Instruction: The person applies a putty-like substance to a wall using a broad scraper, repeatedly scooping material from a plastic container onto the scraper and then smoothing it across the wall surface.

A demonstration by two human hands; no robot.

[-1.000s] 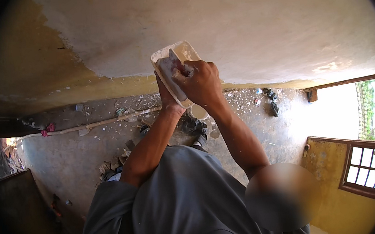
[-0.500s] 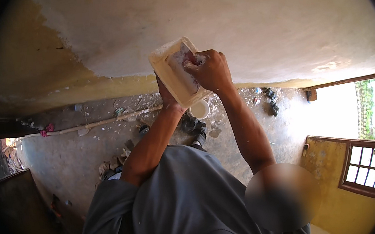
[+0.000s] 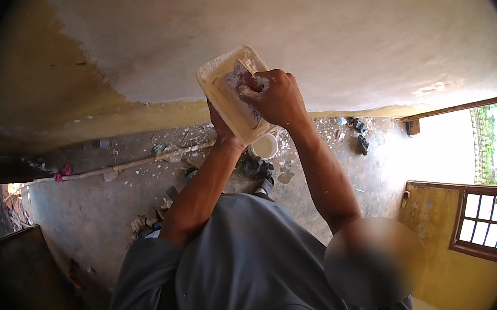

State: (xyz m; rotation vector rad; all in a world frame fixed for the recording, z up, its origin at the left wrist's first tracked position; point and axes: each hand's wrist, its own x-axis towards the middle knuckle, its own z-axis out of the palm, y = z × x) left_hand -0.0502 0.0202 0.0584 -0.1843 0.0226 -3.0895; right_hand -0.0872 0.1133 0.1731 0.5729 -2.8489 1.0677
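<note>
A cream rectangular tray (image 3: pixel 224 110), crusted with pale paste, is held tilted in front of the wall. Around its left and lower side goes my left hand (image 3: pixel 220 126), closed on it, with most of the fingers hidden behind it. My right hand (image 3: pixel 279 96), smeared with white paste, grips a flat scraper (image 3: pixel 232 83) inside the tray. The scraper's blade is coated in paste and lies along the tray's length; my fingers cover part of it.
The wall (image 3: pixel 308 27) ahead is pale, with a yellow-brown patch (image 3: pixel 41 86) at left. Below are a white bucket (image 3: pixel 265 146), a long pole (image 3: pixel 140 161), dark plastic bags (image 3: pixel 361 134) and white spatters on the floor (image 3: pixel 102 200). A bright doorway (image 3: pixel 441 141) stands at right.
My right hand has shifted slightly left with the scraper, deeper over the tray's middle. The tray has barely moved in my left hand.
</note>
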